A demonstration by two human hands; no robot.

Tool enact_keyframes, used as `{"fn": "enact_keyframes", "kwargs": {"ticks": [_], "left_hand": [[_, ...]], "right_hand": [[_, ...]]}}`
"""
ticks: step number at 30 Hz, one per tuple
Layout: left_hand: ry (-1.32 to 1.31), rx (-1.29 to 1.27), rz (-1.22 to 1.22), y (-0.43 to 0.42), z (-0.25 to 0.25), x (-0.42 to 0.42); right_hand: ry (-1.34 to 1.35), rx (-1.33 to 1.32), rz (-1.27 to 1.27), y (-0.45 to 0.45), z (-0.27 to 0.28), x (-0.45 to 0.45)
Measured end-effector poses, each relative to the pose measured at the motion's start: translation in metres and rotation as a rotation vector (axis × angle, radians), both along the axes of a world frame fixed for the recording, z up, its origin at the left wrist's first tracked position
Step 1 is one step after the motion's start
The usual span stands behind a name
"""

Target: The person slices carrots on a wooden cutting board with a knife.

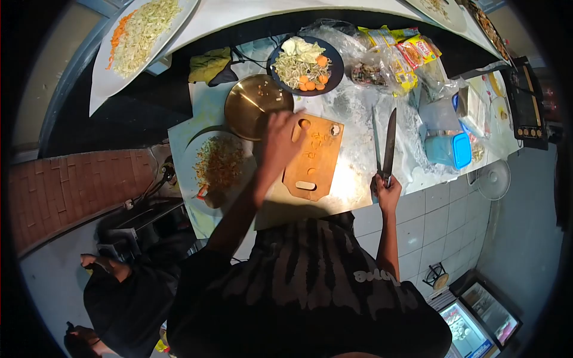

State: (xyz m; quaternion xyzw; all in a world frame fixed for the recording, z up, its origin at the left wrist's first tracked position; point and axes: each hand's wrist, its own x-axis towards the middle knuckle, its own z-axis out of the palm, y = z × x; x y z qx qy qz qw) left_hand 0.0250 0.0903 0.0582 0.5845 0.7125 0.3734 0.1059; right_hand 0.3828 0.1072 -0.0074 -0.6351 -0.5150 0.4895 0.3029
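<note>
My right hand (388, 192) is closed round the handle of a large knife (390, 143), its blade pointing away from me over the table's right part. My left hand (279, 142) reaches over the left edge of a wooden cutting board (325, 161), beside a gold-coloured metal bowl (245, 110). Its fingers are apart, and I make out nothing in them. Small orange pieces (313, 146) lie on the board. A few pale and orange bits sit in the bowl, whose near right side the hand partly hides.
A dark plate (338, 59) holds sprouts, cabbage and carrot slices. At left a plate (192, 156) carries chopped food. Seasoning packets (418, 51) and plastic bags lie at the back; a blue-lidded container (459, 150) stands right. Another person (128, 298) in black is at lower left.
</note>
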Motion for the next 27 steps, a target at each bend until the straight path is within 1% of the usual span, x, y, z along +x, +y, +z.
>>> {"fn": "enact_keyframes", "kwargs": {"ticks": [1, 3, 4, 6, 7, 9, 10, 11, 13, 16, 17, 19, 20, 22, 23, 25, 27], "left_hand": [[0.081, -0.01, 0.025, 0.008, -0.003, -0.021], [-0.327, -0.171, 0.12, 0.02, -0.039, -0.082], [-0.328, -0.172, 0.12, 0.017, -0.046, -0.099], [0.392, -0.017, 0.123, 0.02, -0.051, -0.121], [0.397, -0.013, 0.129, 0.026, -0.056, -0.121], [0.465, 0.075, -0.101, 0.03, -0.068, -0.117], [0.499, 0.138, -0.09, 0.036, -0.072, -0.116], [0.503, 0.142, -0.094, 0.042, -0.076, -0.116], [0.47, 0.097, 0.035, 0.049, -0.076, -0.105], [0.536, 0.064, -0.025, 0.052, -0.073, -0.088], [0.534, 0.06, -0.03, 0.054, -0.071, -0.087], [0.368, 0.087, -0.148, 0.057, -0.072, -0.083], [0.36, 0.082, -0.15, 0.057, -0.072, -0.082], [0.344, 0.119, -0.253, 0.055, -0.075, -0.086], [0.339, 0.103, -0.257, 0.051, -0.078, -0.084], [0.161, 0.16, -0.295, 0.049, -0.073, -0.082], [0.165, 0.123, -0.276, 0.05, -0.069, -0.081]], "right_hand": [[-0.003, -0.001, -0.018, 0.004, 0.002, -0.004], [0.019, -0.011, -0.028, 0.002, 0.001, -0.003], [0.02, -0.01, -0.023, 0.0, 0.003, -0.002], [0.004, -0.001, -0.021, 0.005, 0.003, -0.004], [0.009, 0.003, -0.016, 0.008, 0.002, -0.003], [0.013, 0.01, -0.004, 0.005, 0.002, -0.002], [0.015, 0.004, -0.007, 0.003, 0.003, -0.001], [0.018, 0.01, -0.011, 0.007, 0.003, -0.004], [0.012, 0.005, -0.025, 0.004, 0.005, -0.004], [0.036, 0.011, -0.033, 0.003, 0.005, -0.004], [0.034, 0.006, -0.037, 0.004, 0.003, -0.005], [0.033, -0.004, -0.045, 0.003, 0.0, -0.003], [0.026, -0.009, -0.047, 0.001, -0.001, -0.001], [0.009, 0.005, -0.073, 0.001, 0.003, -0.005], [0.005, -0.012, -0.074, -0.002, 0.006, -0.005], [0.033, 0.0, -0.074, 0.001, 0.011, -0.008], [0.04, -0.003, -0.079, 0.002, 0.008, -0.007]]}}
